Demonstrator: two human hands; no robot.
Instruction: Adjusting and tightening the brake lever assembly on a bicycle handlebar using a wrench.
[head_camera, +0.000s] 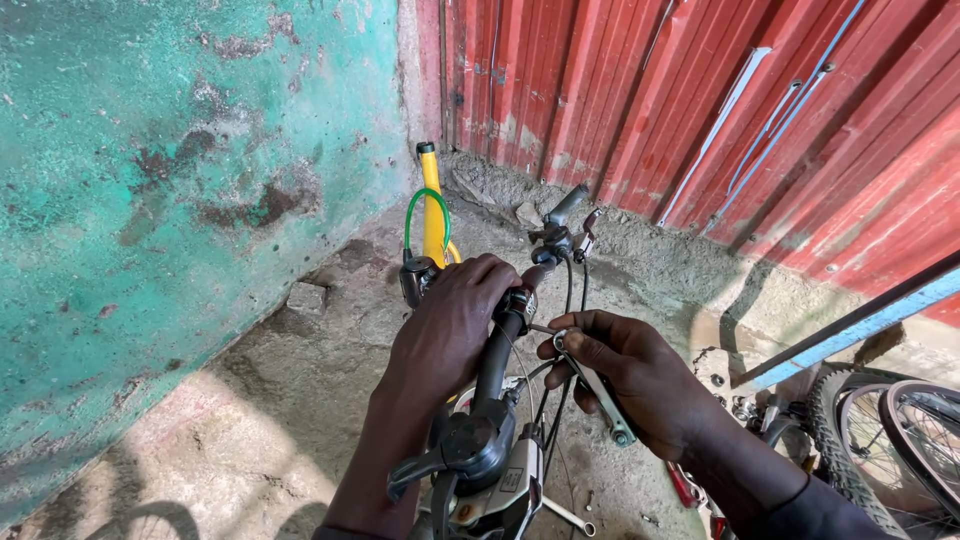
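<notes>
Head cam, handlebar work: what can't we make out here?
- Handlebar middle: covered by the left hand.
- Wrench head at the clamp: hidden by the right hand fingers, fastener unseen.
- Shifter underside: cut off by the bottom edge.
- Wheels: cropped by the right edge.
- Yellow fork base: behind the left hand.

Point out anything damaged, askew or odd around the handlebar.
The turquoise wall is damaged: paint has flaked off in dark patches. Loose rubble lies at its foot. The handlebar, gripped by the left hand, shows no visible damage.
</notes>
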